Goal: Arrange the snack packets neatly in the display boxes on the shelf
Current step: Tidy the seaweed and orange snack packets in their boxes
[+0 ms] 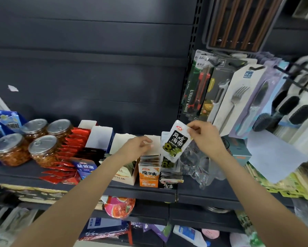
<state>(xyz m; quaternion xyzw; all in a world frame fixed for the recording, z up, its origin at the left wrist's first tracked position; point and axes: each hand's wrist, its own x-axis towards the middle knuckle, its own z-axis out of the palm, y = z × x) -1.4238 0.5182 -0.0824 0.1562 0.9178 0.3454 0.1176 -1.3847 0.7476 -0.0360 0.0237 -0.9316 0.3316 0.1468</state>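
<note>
Black-labelled seaweed packet (175,141) is pinched in your right hand (205,138); slot it into the black display box (169,183) at six o'clock. Left hand (138,146) hovers relaxed.

Right hand (205,138) pinching black-and-white snack packet (175,141) by top corner, above black display box (168,184) | left hand (138,146) over orange display box (148,175), fingers loosely curled | shelf (146,193) dark.
</note>
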